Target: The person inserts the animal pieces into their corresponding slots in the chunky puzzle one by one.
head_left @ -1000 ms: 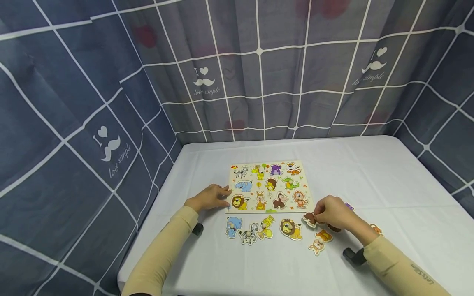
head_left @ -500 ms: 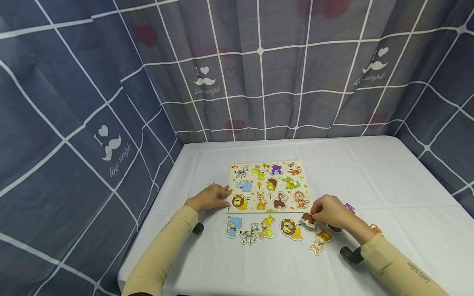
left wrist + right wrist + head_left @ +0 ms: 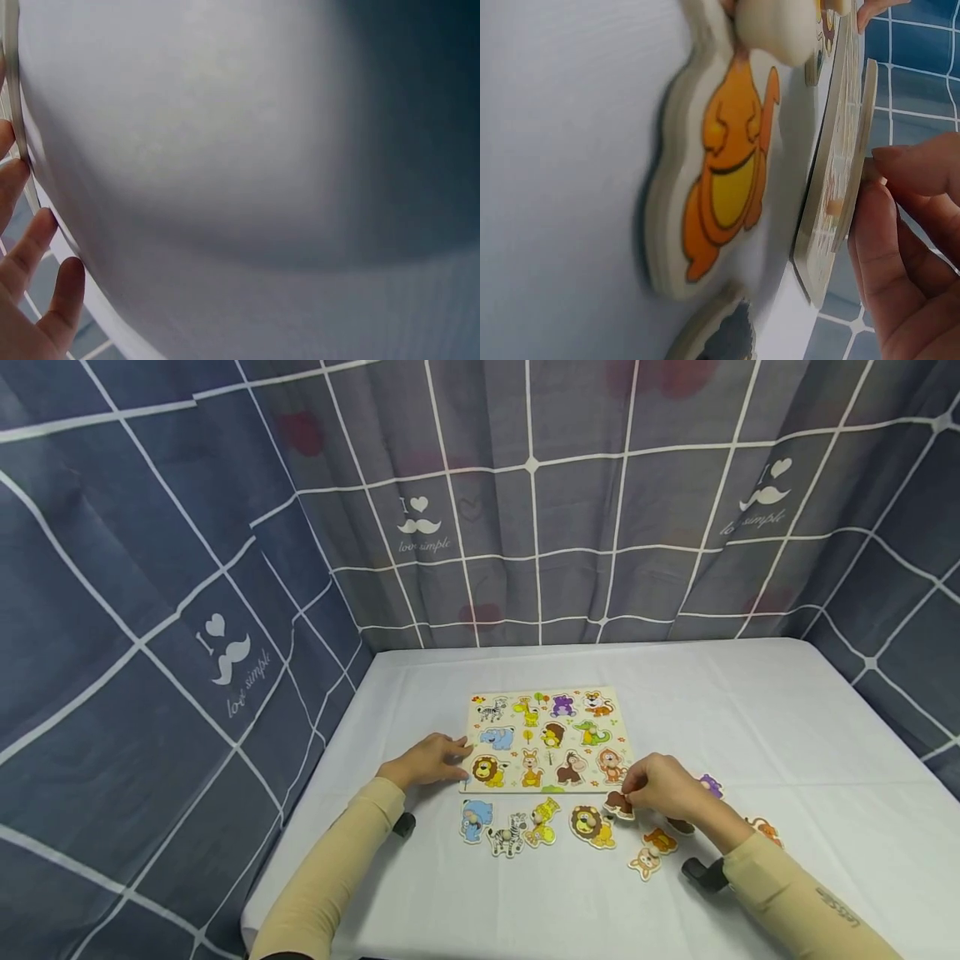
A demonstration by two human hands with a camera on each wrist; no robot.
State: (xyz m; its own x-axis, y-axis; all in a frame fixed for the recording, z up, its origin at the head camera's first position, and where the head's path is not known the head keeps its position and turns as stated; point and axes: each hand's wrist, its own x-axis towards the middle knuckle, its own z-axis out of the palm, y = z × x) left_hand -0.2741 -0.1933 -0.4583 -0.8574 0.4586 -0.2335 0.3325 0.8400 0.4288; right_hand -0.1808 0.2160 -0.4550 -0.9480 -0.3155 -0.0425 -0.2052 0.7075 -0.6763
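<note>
My right hand [image 3: 663, 783] pinches a brown animal puzzle piece [image 3: 619, 805] near the front right corner of the puzzle board [image 3: 513, 782]. From the right wrist view, the piece [image 3: 866, 112] appears edge-on, with thumb and fingertips at its back. The board carries printed animals in rows. My left hand [image 3: 429, 760] lies at the board's left edge, its fingers [image 3: 66, 281] extended along that edge in the left wrist view. A kangaroo piece [image 3: 660, 841] lies below the right hand, and a dark brown piece [image 3: 681, 827] is partly hidden beneath it.
In front of the board lie an elephant piece [image 3: 476, 821], a zebra piece [image 3: 507, 836], a giraffe piece [image 3: 543, 822] and a lion piece [image 3: 592, 827]. A purple piece [image 3: 711, 786] and an orange piece [image 3: 765, 830] lie right of the hand. Checked curtains [image 3: 495, 510] stand behind the white-covered table [image 3: 525, 910].
My right hand has shifted slightly left with the brown piece, closer to the board's front edge. The left hand has stayed at the board's left side.
</note>
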